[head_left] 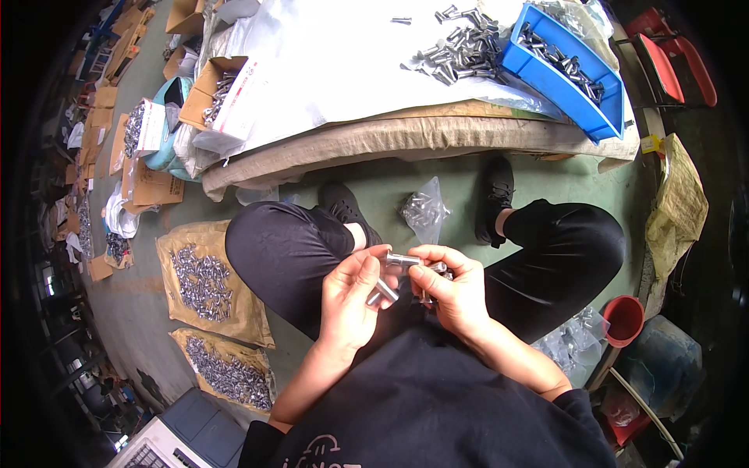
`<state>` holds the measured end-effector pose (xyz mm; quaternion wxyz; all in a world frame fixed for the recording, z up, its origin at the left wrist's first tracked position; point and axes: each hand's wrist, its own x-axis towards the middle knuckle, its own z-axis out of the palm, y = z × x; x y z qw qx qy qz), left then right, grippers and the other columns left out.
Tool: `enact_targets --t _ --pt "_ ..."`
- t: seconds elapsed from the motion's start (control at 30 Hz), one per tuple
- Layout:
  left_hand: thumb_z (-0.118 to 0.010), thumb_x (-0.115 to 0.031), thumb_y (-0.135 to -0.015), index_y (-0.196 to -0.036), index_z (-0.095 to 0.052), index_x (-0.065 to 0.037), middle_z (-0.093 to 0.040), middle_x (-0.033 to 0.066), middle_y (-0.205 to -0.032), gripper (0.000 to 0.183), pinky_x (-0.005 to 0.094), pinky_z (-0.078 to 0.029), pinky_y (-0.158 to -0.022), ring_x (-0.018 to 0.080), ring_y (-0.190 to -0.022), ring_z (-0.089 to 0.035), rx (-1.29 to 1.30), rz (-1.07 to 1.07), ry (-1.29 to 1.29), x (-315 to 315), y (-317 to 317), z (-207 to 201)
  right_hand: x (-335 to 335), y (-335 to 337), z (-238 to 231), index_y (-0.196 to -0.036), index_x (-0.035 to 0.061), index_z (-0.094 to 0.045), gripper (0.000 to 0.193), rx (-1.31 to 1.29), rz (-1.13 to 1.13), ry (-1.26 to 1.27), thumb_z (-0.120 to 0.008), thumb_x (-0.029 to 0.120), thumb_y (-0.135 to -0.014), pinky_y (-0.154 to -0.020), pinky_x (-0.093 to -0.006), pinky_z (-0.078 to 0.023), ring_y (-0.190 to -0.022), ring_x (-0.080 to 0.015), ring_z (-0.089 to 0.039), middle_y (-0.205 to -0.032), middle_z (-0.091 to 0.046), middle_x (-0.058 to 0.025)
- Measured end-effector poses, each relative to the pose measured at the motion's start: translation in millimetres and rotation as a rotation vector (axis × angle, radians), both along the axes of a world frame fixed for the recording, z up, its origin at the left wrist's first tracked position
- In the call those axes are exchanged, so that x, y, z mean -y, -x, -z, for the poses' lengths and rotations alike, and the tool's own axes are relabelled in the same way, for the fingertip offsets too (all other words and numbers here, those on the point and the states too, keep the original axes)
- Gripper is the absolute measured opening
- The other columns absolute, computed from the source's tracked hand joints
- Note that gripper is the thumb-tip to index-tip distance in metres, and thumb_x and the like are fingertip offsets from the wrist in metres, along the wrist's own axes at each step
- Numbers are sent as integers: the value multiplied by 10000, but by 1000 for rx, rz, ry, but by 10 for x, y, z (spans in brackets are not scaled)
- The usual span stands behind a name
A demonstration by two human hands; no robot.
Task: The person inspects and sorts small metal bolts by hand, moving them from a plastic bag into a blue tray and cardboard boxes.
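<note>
Metal fasteners (pixel 403 260) are in both hands, above the lap. Left hand's (pixel 351 295) fingers grip theirs near the tips; right hand's (pixel 456 290) fingers curl around several. Clear bag (pixel 426 232) of metal parts lies between the shoes (pixel 500 191); blue bin (pixel 546 93), similarly loaded, sits on the bench (pixel 335 70).

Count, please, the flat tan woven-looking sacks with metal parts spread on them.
2: the upper flat tan sack, left of the person's left leg, and the lower tan sack, below it in the picture. Others may be hidden.
</note>
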<state>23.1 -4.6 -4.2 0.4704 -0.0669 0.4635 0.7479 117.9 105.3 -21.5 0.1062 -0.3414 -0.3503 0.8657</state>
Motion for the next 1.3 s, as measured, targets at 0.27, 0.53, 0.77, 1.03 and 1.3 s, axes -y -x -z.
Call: enact_targets --t 0.27,0.53,0.77,1.03,1.3 --pt "-582 -68 -806 -1033 -557 1 -609 47 -793 238 166 -392 -490 65 -641 -536 -138 25 76 1 3 -17 -16 -26 -27 -981 -30 -576 242 -6 -14 -38 -627 12 -748 -438 -182 -370 -536 -84 -510 -702 -572 -43" --pt "-595 -33 -789 -1049 -560 10 -598 30 -822 266 156 -399 -523 55 -646 -526 -375 62 135 20 -25 -28 -26 -23 7 -983 -31 -575 247 -65 0 56 -629 24 -749 -440 -186 -371 -533 -93 -513 -702 -575 -53" --pt "-601 -58 -792 -1051 -559 14 -603 33 -844 272 150 -395 -508 51 -643 -524 -284 86 122 50 22 -22 -23 -30 -7 -979 -29 -577 240 -65 -23 -34 -626 13 -748 -448 -188 -382 -546 -94 -519 -709 -581 -58" --pt "-602 6 -767 -982 -588 28 -601 65 -903 217 179 -440 -602 85 -719 -551 -533 109 149 -9 23 -80 -29 -18 3 -987 -23 -570 240 -120 3 75 -619 31 -758 -432 -192 -372 -527 -94 -505 -683 -570 -62" --pt "-548 18 -797 -976 -584 39 -581 127 -1000 184 232 -473 -697 127 -776 -567 -909 203 197 -7 41 -109 -92 -29 93 -921 10 -563 193 -179 -18 406 -608 126 -773 -430 -217 -380 -576 -145 -504 -724 -549 -101"
